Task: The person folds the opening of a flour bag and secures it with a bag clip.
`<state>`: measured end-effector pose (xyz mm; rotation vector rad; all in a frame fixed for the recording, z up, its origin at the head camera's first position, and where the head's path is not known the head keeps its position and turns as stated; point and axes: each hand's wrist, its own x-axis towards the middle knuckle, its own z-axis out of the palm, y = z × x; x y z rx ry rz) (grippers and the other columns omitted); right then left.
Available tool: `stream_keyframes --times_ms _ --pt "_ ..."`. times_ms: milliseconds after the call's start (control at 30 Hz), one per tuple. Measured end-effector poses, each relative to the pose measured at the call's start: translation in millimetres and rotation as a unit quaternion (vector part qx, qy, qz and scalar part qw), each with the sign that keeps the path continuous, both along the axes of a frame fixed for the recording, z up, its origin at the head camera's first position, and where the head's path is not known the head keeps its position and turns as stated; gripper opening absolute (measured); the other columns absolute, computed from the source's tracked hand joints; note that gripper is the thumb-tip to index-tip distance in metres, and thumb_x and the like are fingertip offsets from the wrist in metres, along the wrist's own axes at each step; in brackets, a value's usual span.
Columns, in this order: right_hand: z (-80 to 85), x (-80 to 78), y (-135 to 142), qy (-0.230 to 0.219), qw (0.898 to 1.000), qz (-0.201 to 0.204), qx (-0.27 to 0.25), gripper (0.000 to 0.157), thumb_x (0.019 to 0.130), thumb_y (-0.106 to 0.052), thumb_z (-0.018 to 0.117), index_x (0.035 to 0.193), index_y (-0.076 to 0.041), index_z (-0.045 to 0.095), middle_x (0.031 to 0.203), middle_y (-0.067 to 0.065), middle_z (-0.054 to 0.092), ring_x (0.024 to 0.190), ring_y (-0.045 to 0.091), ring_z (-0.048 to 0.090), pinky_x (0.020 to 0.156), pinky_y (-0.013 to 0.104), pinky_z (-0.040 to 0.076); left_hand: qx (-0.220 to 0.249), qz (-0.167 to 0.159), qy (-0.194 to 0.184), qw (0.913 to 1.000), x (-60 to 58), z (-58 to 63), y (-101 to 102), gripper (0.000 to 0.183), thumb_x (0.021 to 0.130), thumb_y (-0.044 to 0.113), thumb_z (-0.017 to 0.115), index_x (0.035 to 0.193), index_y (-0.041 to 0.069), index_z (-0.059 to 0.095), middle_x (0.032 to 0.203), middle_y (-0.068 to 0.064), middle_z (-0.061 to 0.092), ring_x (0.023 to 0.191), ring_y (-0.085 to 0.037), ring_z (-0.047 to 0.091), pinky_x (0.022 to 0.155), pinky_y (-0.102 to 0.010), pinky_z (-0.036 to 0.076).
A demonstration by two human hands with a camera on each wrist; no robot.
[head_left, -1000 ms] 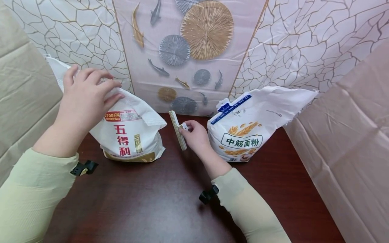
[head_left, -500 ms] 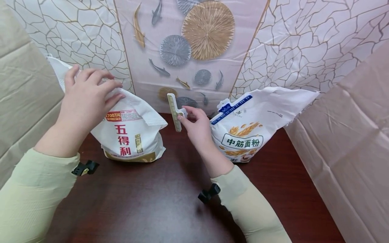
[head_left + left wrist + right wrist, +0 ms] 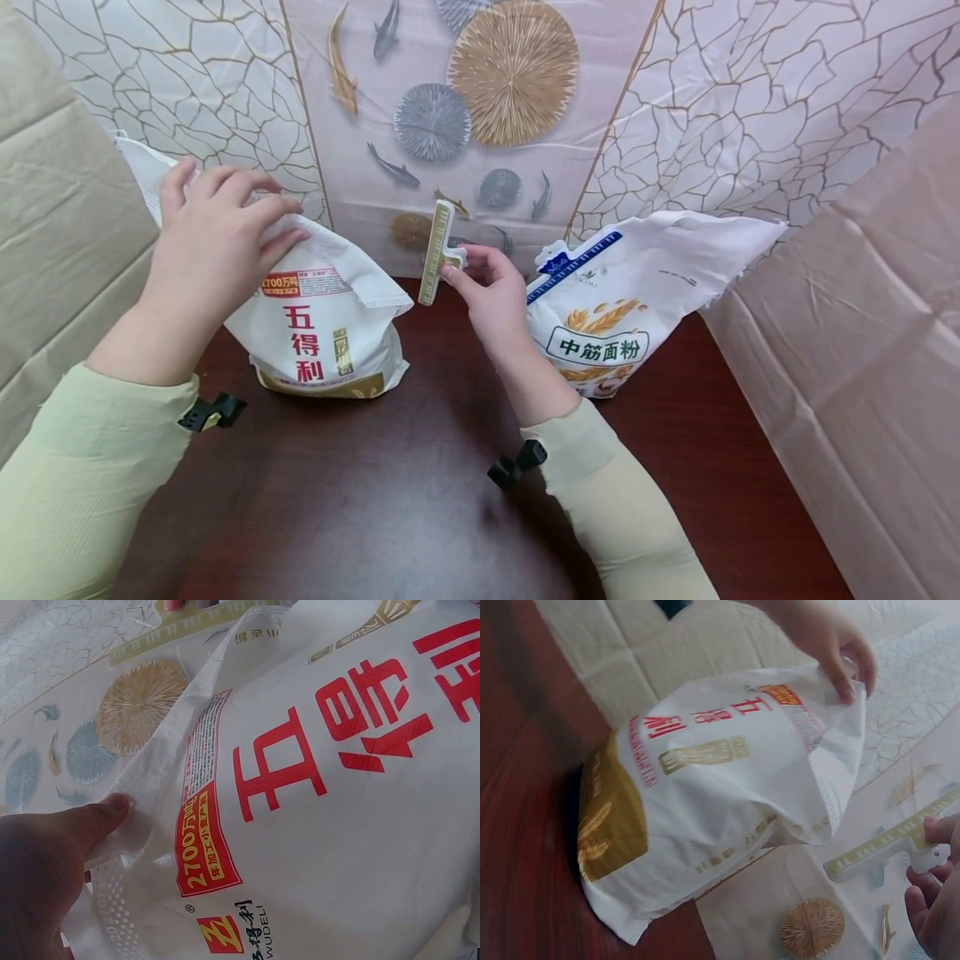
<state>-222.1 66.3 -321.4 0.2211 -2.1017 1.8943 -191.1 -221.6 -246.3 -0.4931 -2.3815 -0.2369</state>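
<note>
On the left stands a white flour bag [image 3: 330, 300] with red lettering and a gold base. My left hand [image 3: 217, 242] grips its folded top edge; the left wrist view shows the thumb [image 3: 112, 810] on the near face, with the fingers mostly hidden behind the bag. Between the two bags, my right hand [image 3: 495, 292] pinches a long gold-and-white bag clip [image 3: 437, 254] by its handle, thumb in front. The clip is held up off the table, apart from the left bag. In the right wrist view the clip [image 3: 885, 840] lies close to the bag's upper corner.
A second flour bag [image 3: 600, 325], printed with wheat ears, stands on the right with a blue bag clip [image 3: 573, 267] across its top. Both bags rest on a dark reddish-brown table [image 3: 360, 500]. Patterned cloth [image 3: 360, 200] hangs behind, and beige cloth [image 3: 862, 333] borders the right side.
My right hand has lifted the gold bag clip up from near the table, and the clip has turned so its top leans right. The left hand stays on the flour bag.
</note>
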Motion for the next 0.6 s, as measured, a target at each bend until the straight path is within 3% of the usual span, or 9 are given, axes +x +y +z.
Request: stream_keyframes --times_ms 233,433,600 --pt "6.1 -4.5 1.1 0.018 0.997 0.008 -0.073 0.024 0.086 -0.006 0.077 0.108 -0.002 0.068 0.092 0.003 0.068 0.083 0.012 0.061 0.071 0.024 0.050 0.002 -0.005 0.004 1.0000 -0.3 0.7 1.5 0.024 0.091 0.022 0.073 0.112 0.011 0.072 0.121 -0.015 0.061 0.123 -0.041 0.044 0.116 -0.056 0.005" --pt "9.0 -9.2 -2.1 0.009 0.987 0.044 -0.153 0.015 0.087 0.001 0.073 0.101 -0.002 0.067 0.088 0.001 0.068 0.082 0.011 0.061 0.076 0.023 0.050 0.002 -0.005 0.007 1.0000 0.7 0.8 1.3 0.023 0.091 0.021 0.074 0.111 0.011 0.072 0.121 -0.015 0.061 0.123 -0.041 0.044 0.116 -0.056 0.005" --pt "8.2 -13.2 -6.7 0.004 0.982 0.053 -0.182 0.014 0.087 0.004 0.071 0.097 -0.005 0.067 0.087 0.001 0.067 0.082 0.011 0.061 0.078 0.023 0.049 0.003 0.000 -0.001 1.0000 0.9 1.8 0.6 0.023 0.091 0.021 0.074 0.111 0.011 0.072 0.122 -0.015 0.060 0.124 -0.041 0.043 0.116 -0.056 0.004"
